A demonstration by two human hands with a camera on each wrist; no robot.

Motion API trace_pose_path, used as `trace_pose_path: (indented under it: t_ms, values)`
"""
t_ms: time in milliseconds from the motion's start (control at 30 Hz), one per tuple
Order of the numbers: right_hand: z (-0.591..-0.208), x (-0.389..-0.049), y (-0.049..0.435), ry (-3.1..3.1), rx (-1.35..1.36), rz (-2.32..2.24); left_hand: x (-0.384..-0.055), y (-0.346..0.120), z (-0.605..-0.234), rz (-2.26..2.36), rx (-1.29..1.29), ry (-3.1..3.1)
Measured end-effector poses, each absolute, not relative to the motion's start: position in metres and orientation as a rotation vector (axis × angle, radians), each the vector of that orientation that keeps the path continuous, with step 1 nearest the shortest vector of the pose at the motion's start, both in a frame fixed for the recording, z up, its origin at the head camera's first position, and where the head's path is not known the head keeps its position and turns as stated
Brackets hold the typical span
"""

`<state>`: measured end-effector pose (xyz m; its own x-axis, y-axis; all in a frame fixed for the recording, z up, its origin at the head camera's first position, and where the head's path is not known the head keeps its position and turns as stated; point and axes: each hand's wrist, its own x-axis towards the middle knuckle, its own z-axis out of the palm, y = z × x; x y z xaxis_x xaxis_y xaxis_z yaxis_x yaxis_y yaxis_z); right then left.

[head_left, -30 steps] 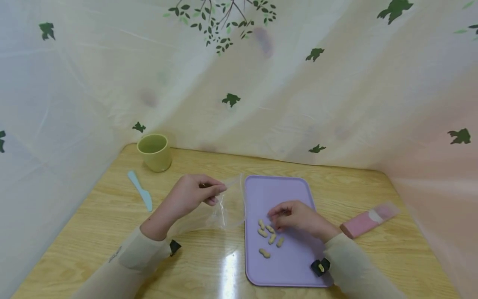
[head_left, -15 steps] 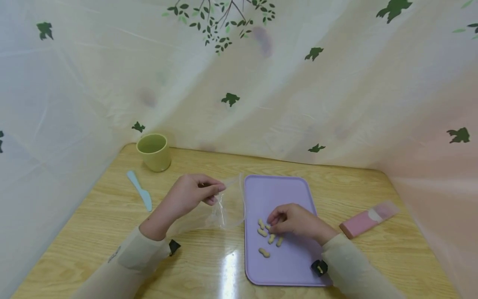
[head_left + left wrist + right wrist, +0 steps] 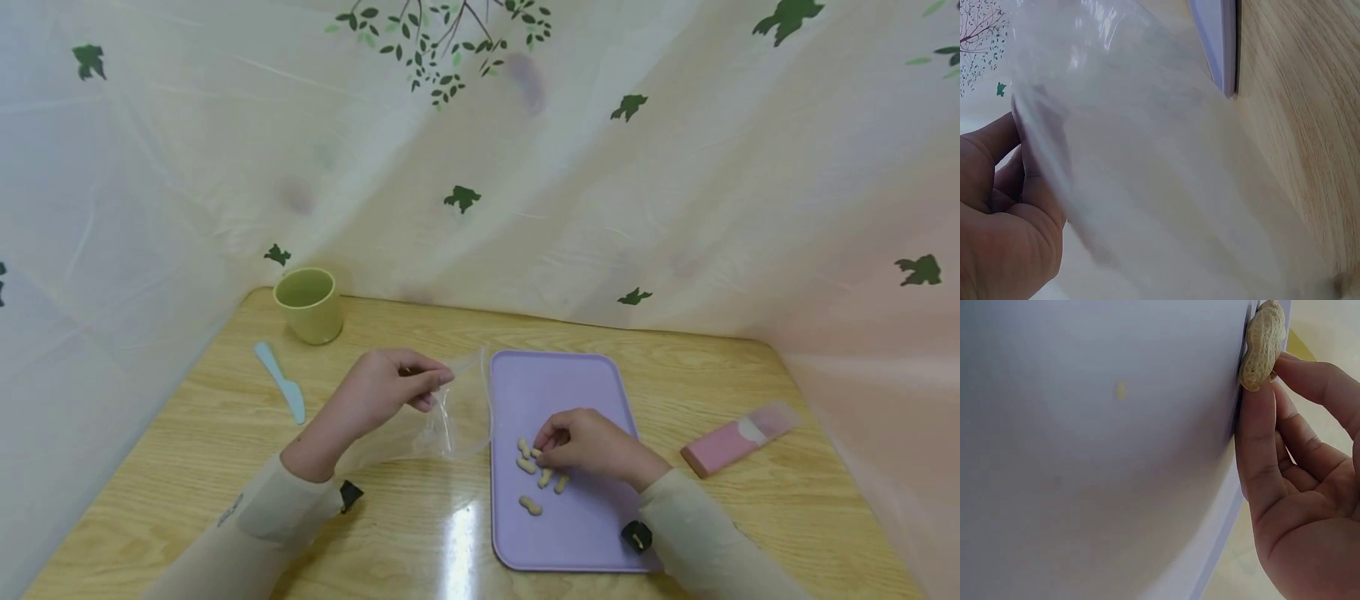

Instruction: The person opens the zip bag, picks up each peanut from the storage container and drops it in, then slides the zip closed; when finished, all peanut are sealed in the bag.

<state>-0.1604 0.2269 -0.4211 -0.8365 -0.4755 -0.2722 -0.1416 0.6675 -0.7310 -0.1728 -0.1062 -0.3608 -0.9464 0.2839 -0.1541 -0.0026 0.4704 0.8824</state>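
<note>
My left hand (image 3: 386, 387) pinches the edge of a clear plastic bag (image 3: 461, 417), which spreads to the left tray edge. In the left wrist view the bag (image 3: 1166, 169) fills much of the frame, beside my curled fingers. Over the lilac tray (image 3: 555, 379) my right hand (image 3: 592, 446) is low, with thumb and fingertips closed at a peanut. The right wrist view shows an unshelled peanut (image 3: 1263, 347) right at those fingertips. Several more peanuts (image 3: 530, 506) lie loosely grouped on the tray, just left of and below the right hand.
A green cup (image 3: 309, 307) stands at the back left, with a pale blue plastic knife (image 3: 281, 383) in front of it. Right of the tray lies a pink packet (image 3: 731, 442) with a clear end. A printed curtain (image 3: 525, 208) surrounds the wooden table.
My right hand has come slightly down and left among the peanuts, and its thumb and fingertips have closed together at one. The left hand and bag stay almost still.
</note>
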Motion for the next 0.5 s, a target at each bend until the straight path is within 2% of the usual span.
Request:
trace_pose_path:
  t_ms: [233,500]
  values:
    - [-0.413,-0.167,0.234,2.464,-0.469,-1.032,-0.174,-0.106,-0.363,1.47,0.241,2.444]
    - [-0.372,-0.172,0.233,2.353,-0.454,-1.24,-0.172,-0.104,-0.361,1.473,0.241,2.441]
